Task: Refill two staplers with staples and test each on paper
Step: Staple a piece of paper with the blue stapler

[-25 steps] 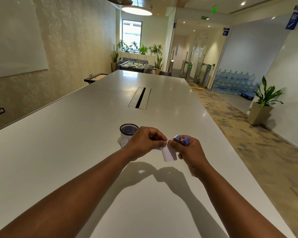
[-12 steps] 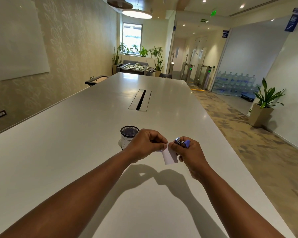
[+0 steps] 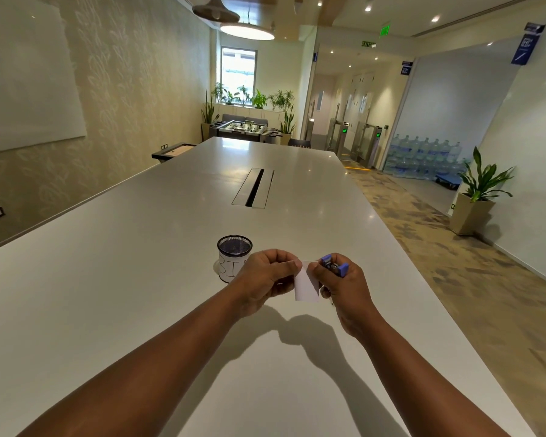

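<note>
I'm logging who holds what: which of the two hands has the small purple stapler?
The right hand grips the small purple stapler; the left hand only pinches the white paper slip.

Place: an office meeting area, where I stand.
Table: long white conference table [image 3: 139, 279] with a cable slot [image 3: 253, 187].
Wall: whiteboard [image 3: 22, 77].
Beyond: access turnstiles [image 3: 356, 143], exit sign [image 3: 368, 44], stacked water bottles [image 3: 423, 156], potted plants [image 3: 479, 190].

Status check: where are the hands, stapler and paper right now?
Left hand pinching paper slip. Right hand closed on blue stapler, held at the slip's top edge, above the table. Mesh cup behind left hand, clear.
</note>
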{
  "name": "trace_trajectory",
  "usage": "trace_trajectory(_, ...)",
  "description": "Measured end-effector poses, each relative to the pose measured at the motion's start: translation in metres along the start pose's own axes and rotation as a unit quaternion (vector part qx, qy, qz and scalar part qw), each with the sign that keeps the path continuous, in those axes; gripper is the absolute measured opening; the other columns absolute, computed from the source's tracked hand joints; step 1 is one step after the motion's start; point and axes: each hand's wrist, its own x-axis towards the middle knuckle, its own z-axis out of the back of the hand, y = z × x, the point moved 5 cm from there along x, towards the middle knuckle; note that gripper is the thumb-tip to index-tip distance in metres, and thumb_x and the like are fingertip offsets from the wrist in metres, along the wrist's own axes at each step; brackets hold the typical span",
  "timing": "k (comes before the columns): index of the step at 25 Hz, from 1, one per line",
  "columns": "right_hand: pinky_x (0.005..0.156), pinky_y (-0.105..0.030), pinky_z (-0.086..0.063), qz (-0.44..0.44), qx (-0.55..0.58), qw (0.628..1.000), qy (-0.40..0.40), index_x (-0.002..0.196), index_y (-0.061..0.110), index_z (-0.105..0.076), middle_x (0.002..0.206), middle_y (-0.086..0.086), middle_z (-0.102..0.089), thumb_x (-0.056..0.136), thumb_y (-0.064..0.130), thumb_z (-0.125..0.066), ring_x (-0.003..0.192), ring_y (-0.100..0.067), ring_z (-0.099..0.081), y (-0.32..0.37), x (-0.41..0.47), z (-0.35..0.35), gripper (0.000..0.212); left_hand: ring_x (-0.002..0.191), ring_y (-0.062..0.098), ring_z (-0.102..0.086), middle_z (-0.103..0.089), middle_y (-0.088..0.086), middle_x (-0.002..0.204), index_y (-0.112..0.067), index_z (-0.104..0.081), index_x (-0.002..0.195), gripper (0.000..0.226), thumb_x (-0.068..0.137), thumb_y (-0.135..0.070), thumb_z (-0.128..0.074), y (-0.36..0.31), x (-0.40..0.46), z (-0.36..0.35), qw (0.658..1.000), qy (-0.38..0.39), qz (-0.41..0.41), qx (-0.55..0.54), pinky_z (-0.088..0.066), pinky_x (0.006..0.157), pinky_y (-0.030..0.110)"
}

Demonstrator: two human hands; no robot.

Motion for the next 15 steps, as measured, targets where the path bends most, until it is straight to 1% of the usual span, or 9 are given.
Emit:
trace_trajectory(2,0.049,-0.021,-0.038,0.005,0.005,1.0,-0.004,0.077,0.014,-0.06,0.065,-0.003,-0.054,0.094,0.019,-0.07,0.058,-0.015,-0.042,-0.0016,-0.0029,-0.0002,0.02,0.085,0.023,-0.07,-0.076,0.008,0.087,-0.011,-0.072,0.09,0.004,0.09,-0.014,-0.074,0.0085,-0.0012,-0.0009,0.999,-0.017,0.03,-0.033,-0.06,0.08,0.035)
trace_trajectory(4,0.05,-0.021,-0.038,0.007,-0.002,1.0,-0.007,0.075,0.016,-0.061,0.066,-0.004,-0.054,0.094,0.017,-0.07,0.058,-0.015,-0.042,-0.0034,-0.0053,-0.0012,0.021,0.084,0.023,-0.07,-0.076,0.007,0.082,-0.01,-0.071,0.086,0.008,0.093,-0.01,-0.07,0.0111,-0.0004,-0.0007,0.998,-0.048,0.02,-0.021,-0.061,0.082,0.036)
trace_trajectory(6,0.051,-0.019,-0.039,0.008,-0.015,1.0,-0.015,0.069,0.024,-0.062,0.064,0.0,-0.056,0.094,0.015,-0.069,0.056,-0.01,-0.045,-0.0025,-0.0053,-0.0033,0.028,0.079,0.021,-0.07,-0.075,0.007,0.08,-0.009,-0.07,0.083,0.013,0.095,-0.006,-0.068,0.0097,0.0003,-0.0012,0.997,-0.079,-0.002,0.004,-0.062,0.076,0.031)
trace_trajectory(8,0.052,-0.017,-0.041,0.008,-0.015,1.0,-0.022,0.067,0.026,-0.064,0.062,0.004,-0.058,0.094,0.012,-0.069,0.055,-0.005,-0.047,-0.0009,-0.0043,-0.0057,0.03,0.076,0.019,-0.071,-0.075,0.01,0.084,-0.008,-0.07,0.084,0.012,0.096,-0.007,-0.067,0.0094,-0.0007,-0.0022,0.994,-0.102,-0.022,0.032,-0.062,0.071,0.028)
trace_trajectory(10,0.052,-0.017,-0.041,0.002,-0.008,0.999,-0.031,0.068,0.025,-0.064,0.062,0.005,-0.059,0.093,0.011,-0.069,0.056,-0.004,-0.05,-0.0008,-0.0043,-0.0068,0.029,0.077,0.016,-0.07,-0.076,0.013,0.088,-0.008,-0.07,0.088,0.011,0.097,-0.013,-0.067,0.0084,-0.0015,-0.0014,0.986,-0.118,-0.052,0.106,-0.062,0.073,0.032)
trace_trajectory(12,0.053,-0.02,-0.041,-0.008,0.002,0.999,-0.041,0.07,0.024,-0.065,0.063,0.004,-0.06,0.093,0.01,-0.069,0.056,-0.005,-0.05,-0.0032,-0.0059,-0.0061,0.027,0.07,0.008,-0.065,-0.074,0.007,0.084,-0.012,-0.069,0.09,0.013,0.098,-0.022,-0.066,0.0075,-0.0028,-0.0012,0.964,-0.132,-0.087,0.215,-0.057,0.071,0.032)
trace_trajectory(13,0.053,-0.021,-0.04,-0.014,0.006,0.999,-0.046,0.072,0.021,-0.066,0.064,0.003,-0.06,0.093,0.011,-0.069,0.056,-0.006,-0.049,-0.0045,-0.0073,-0.0056,0.023,0.068,0.007,-0.063,-0.073,0.003,0.082,-0.014,-0.069,0.091,0.015,0.099,-0.026,-0.065,0.007,-0.0038,-0.0019,0.952,-0.138,-0.099,0.255,-0.053,0.069,0.03)
trace_trajectory(15,0.05,-0.021,-0.038,-0.022,0.016,0.998,-0.059,0.078,0.016,-0.066,0.064,0.0,-0.061,0.093,0.012,-0.069,0.053,-0.007,-0.048,-0.0058,-0.0091,-0.0051,0.016,0.069,0.012,-0.06,-0.069,0.0,0.08,-0.016,-0.067,0.089,0.024,0.102,-0.034,-0.058,0.0076,-0.0041,-0.0039,0.933,-0.147,-0.112,0.309,-0.048,0.063,0.028)
